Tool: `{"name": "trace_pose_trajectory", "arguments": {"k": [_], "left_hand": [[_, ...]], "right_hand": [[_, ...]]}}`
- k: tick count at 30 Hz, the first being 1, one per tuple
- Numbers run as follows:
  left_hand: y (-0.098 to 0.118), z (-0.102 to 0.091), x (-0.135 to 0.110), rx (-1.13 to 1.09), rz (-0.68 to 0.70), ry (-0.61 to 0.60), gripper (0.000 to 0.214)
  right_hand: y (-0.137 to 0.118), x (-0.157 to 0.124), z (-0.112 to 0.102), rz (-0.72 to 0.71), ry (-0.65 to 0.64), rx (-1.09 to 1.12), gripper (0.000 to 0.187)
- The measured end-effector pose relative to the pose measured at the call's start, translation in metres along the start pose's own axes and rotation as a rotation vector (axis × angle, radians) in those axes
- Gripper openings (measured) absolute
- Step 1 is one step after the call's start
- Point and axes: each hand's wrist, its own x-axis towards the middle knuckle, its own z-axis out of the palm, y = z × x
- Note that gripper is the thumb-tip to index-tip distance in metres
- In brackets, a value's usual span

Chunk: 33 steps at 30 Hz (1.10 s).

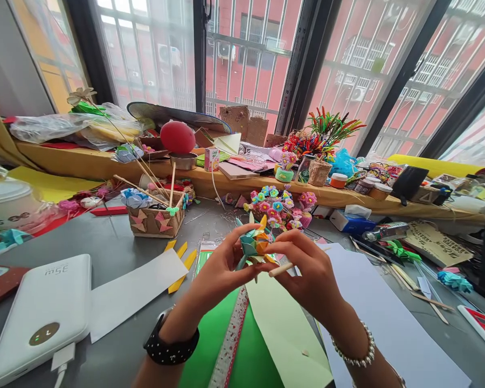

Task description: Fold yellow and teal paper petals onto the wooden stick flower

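A folded paper flower (251, 242) in teal, yellow and orange is held up over the desk between both hands. My left hand (222, 264) is closed around its left side and underside. My right hand (307, 264) touches the orange inner petals with its fingertips and also grips a thin wooden stick (281, 269), whose blunt end points left. Below the hands lie a green sheet (210, 328), a patterned ruler (231, 339) and a pale green paper strip (285, 334). The fingers partly hide the flower's base.
A white power bank (44, 302) with a cable stands at the left, beside a white paper strip (139, 291) and yellow paper pieces (186, 269). Behind are a decorated box (157, 222) holding sticks and a bunch of fuzzy flowers (272, 205). White paper (372, 312) lies right.
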Motion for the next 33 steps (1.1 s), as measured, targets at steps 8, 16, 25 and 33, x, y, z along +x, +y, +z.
{"name": "trace_pose_trajectory", "arguments": {"k": [8, 16, 25, 33], "left_hand": [[0.0016, 0.0028, -0.0004, 0.1, 0.025, -0.005, 0.044], [0.002, -0.0002, -0.0021, 0.168, 0.013, -0.028, 0.039], [0.0015, -0.002, -0.0013, 0.188, 0.117, 0.007, 0.042], [0.0018, -0.0012, -0.0035, 0.287, 0.18, 0.007, 0.032]], "right_hand": [[0.0011, 0.0005, 0.0, -0.05, 0.03, 0.024, 0.012], [0.0007, -0.0024, 0.0038, -0.067, 0.059, 0.001, 0.011], [0.0031, 0.0006, 0.001, -0.054, 0.019, 0.115, 0.008], [0.0017, -0.0013, 0.0031, -0.055, 0.047, 0.101, 0.013]]}}
